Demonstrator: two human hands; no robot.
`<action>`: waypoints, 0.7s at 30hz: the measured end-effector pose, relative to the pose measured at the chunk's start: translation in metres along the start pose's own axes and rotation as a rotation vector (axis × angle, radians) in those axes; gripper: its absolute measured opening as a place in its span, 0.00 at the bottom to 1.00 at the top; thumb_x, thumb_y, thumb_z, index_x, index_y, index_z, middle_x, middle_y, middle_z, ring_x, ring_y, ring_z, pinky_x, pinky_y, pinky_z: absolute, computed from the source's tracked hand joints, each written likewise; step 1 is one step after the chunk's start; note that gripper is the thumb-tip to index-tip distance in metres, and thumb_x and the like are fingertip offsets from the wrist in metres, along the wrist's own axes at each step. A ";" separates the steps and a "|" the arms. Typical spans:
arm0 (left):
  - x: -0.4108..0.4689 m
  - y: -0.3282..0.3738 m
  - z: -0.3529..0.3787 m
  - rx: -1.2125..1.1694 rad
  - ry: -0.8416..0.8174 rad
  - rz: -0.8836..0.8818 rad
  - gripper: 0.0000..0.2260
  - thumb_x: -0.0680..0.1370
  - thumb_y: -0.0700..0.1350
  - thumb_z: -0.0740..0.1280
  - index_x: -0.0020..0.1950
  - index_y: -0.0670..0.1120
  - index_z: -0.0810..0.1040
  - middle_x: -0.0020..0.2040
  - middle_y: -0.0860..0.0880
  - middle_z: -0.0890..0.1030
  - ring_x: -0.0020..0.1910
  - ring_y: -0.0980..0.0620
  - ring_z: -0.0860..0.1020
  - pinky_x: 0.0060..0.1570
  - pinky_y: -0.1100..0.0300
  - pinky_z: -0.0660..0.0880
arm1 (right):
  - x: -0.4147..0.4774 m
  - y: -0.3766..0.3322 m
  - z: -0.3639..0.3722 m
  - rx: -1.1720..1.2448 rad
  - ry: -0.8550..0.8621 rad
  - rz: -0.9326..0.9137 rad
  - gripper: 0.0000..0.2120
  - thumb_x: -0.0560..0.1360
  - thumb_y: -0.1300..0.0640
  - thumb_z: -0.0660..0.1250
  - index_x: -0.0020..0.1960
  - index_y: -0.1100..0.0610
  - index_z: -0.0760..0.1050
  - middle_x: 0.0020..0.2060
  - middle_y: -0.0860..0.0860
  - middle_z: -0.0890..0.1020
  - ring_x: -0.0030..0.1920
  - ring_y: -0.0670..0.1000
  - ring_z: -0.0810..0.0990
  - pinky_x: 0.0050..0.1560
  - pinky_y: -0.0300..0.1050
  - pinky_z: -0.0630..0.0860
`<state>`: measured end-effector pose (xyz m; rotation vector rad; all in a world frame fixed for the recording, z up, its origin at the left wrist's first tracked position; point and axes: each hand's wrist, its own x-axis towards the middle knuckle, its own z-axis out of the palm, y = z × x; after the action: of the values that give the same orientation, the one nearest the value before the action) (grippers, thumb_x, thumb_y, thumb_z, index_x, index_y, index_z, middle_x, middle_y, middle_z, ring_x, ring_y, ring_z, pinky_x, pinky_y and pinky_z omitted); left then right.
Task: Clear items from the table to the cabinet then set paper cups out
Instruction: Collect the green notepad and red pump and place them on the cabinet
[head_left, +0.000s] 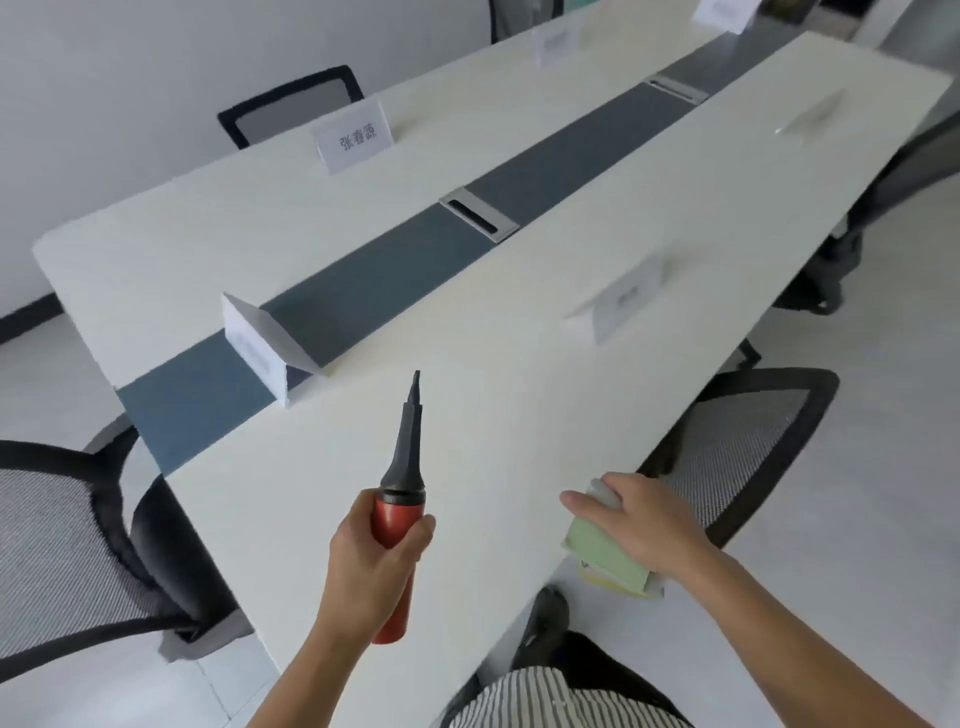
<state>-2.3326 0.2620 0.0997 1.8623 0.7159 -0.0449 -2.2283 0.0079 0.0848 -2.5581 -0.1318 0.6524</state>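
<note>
Two items are in hand: the left hand (376, 558) is wrapped round the red pump (397, 519), rigid and light, held mid-barrel above the table (493, 389). The right hand (639, 525) clasps a green pack (597, 551), perhaps soft tissues, at the near edge.

The person wears a black-and-white striped shirt (540, 699), dark trousers (602, 662) and a dark shoe (545, 610).

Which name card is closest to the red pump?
The folded white card on the blue strip, just beyond the left hand's red pump; every other card stands farther up the table.
</note>
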 end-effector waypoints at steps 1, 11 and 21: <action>-0.004 0.004 0.009 0.016 -0.043 0.020 0.08 0.72 0.41 0.73 0.44 0.49 0.75 0.35 0.46 0.81 0.35 0.41 0.81 0.35 0.50 0.79 | -0.016 0.012 -0.004 0.024 0.038 0.031 0.28 0.69 0.29 0.62 0.30 0.53 0.61 0.26 0.47 0.69 0.29 0.47 0.70 0.33 0.45 0.64; -0.050 0.060 0.141 0.402 -0.621 0.220 0.11 0.69 0.52 0.73 0.46 0.54 0.75 0.38 0.48 0.82 0.35 0.46 0.81 0.37 0.51 0.80 | -0.145 0.147 -0.048 0.103 0.233 0.457 0.26 0.70 0.31 0.61 0.31 0.53 0.64 0.28 0.46 0.74 0.32 0.47 0.74 0.34 0.44 0.67; -0.147 0.117 0.341 0.466 -0.890 0.304 0.11 0.70 0.52 0.73 0.47 0.55 0.74 0.41 0.48 0.82 0.39 0.46 0.83 0.40 0.57 0.81 | -0.230 0.333 -0.102 0.216 0.319 0.722 0.28 0.69 0.28 0.59 0.35 0.54 0.70 0.34 0.48 0.80 0.38 0.50 0.79 0.38 0.45 0.71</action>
<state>-2.2941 -0.1257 0.1100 2.0870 -0.2190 -0.8447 -2.3916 -0.3757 0.0990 -2.4217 0.9490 0.4510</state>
